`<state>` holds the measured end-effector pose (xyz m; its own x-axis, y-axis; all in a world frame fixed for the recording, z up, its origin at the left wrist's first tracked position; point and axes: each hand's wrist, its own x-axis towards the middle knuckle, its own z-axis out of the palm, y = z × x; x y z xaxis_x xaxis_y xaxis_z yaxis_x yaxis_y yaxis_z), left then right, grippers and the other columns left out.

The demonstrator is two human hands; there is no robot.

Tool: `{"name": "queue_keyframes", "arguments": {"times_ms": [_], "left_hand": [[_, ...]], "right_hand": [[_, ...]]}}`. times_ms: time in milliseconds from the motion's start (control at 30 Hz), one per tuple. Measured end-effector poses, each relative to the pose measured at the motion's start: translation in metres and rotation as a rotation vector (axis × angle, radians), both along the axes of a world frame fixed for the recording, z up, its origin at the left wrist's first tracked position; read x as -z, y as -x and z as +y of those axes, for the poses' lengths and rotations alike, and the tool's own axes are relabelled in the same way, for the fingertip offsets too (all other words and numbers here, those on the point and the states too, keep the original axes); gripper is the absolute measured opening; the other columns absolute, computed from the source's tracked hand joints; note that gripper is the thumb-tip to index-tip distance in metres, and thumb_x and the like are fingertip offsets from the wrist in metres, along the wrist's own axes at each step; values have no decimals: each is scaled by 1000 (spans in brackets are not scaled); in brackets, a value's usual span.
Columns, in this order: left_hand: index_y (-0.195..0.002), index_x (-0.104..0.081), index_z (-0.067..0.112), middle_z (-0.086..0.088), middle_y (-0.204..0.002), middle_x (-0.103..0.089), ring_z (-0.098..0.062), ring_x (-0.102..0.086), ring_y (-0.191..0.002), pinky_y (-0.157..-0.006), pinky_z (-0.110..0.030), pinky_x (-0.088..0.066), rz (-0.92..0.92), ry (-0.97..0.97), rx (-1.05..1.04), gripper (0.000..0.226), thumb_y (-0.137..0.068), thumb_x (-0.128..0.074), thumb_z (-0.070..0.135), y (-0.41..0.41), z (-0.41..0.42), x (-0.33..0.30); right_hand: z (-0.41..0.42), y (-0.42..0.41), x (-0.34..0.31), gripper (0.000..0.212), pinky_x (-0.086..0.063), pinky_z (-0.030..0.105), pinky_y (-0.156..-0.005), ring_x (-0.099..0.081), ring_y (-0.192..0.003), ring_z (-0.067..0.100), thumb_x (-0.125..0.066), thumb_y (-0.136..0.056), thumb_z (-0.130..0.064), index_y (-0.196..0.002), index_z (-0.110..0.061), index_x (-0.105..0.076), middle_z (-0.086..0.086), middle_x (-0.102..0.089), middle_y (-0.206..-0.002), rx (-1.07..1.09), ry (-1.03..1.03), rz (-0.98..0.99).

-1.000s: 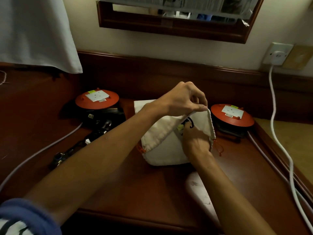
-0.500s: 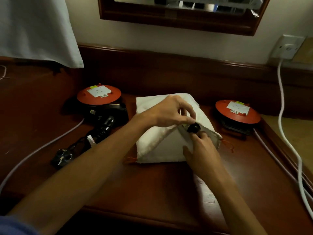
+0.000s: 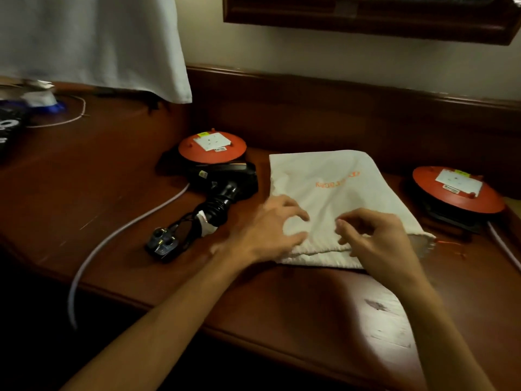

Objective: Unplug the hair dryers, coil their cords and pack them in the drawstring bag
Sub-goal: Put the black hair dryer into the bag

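White cloth drawstring bag (image 3: 332, 193) lies flat on the wooden desk (image 3: 282, 294), orange lettering up, mouth toward the near right with an orange cord (image 3: 448, 244) trailing out. Left hand (image 3: 267, 230) rests on the bag's near-left corner, fingers spread and loosely bent, gripping nothing. Right hand (image 3: 377, 238) hovers over the bag's near edge, fingers loosely curled, empty. Black hair dryer (image 3: 222, 190) lies just left of the bag, cord bundled, black plug (image 3: 163, 242) at its near end. Two orange cable reels: left reel (image 3: 212, 148) behind the dryer, right reel (image 3: 458, 189) right of the bag. White cloth (image 3: 93, 43) hangs at the back left.
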<state>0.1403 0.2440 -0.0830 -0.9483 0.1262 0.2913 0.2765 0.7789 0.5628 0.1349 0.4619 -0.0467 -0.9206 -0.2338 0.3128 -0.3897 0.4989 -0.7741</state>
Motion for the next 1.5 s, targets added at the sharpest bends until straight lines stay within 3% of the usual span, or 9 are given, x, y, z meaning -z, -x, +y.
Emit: {"name": "queue_keyframes", "arguments": {"times_ms": [167,300,433,700,900,1033,1133,1367,1500], "left_hand": [[-135,-58,26,-7,-140,-46,-27,-40,-131,-108,-40,-37,11,319,-526,48,-90,-70,38,-6,-51,-12],[-151,-35,24,-16,-151,-37,-37,-37,-138,-108,-45,-38,-109,579,-605,70,-90,-70,34,-10,-62,-4],[-157,-22,23,-19,-152,-37,-45,-51,-127,-100,-49,-46,-119,586,-642,77,-94,-66,21,-9,-61,-1],[-146,-51,15,-12,-131,-60,-34,-63,-113,-88,-42,-55,34,347,-520,54,-94,-66,18,-18,-60,-13],[-146,-55,16,-11,-132,-66,-29,-62,-122,-95,-33,-49,110,102,-407,52,-96,-67,19,-35,-38,-42],[-138,-63,16,-5,-121,-73,-20,-68,-113,-82,-6,-42,158,-71,-328,46,-93,-72,19,-48,-26,-66],[-140,-59,18,-3,-122,-71,-17,-67,-113,-92,-21,-54,156,-106,-245,51,-91,-75,23,-50,-18,-72],[-160,-31,12,1,-163,-29,-12,-33,-148,-114,-13,-28,37,47,23,93,-84,-83,30,-50,-9,-65],[-159,-33,16,8,-171,-10,-3,-19,-151,-116,-9,-22,72,47,128,82,-93,-71,45,-53,3,-67]], "right_hand": [[-42,16,17,14,-61,41,-58,-75,-68,20,-65,-94,-10,-85,-19,-72,3,-74,-77,-62,33,-130],[-67,23,30,9,-62,51,-67,-75,-70,18,-66,-91,-15,-95,-12,-74,3,-75,-82,-67,-13,-177],[-76,21,39,15,-61,46,-79,-74,-79,16,-66,-90,-17,-100,-11,-76,1,-76,-87,-73,-73,-180],[-88,7,37,18,-57,33,-82,-69,-90,16,-66,-92,-18,-106,-11,-75,3,-75,-97,-75,-70,-131],[-109,-9,24,29,-61,25,-61,-73,-84,8,-54,-103,-37,-119,-15,-67,0,-74,-98,-158,264,-258],[-127,-13,15,36,-58,29,-90,-70,-109,10,-42,-107,-43,-134,-26,-59,-2,-73,-118,-257,618,-387],[-133,-17,9,35,-56,41,-97,-68,-117,16,-39,-108,-40,-138,-30,-55,-1,-70,-127,-256,844,-465],[-111,-14,8,42,-55,45,-101,-71,-114,24,-52,-104,-17,-145,-24,-50,10,-71,-126,-184,1215,-553],[-89,-7,12,41,-57,42,-96,-70,-116,26,-53,-103,-18,-144,-22,-54,10,-70,-129,-188,1302,-588]]}}
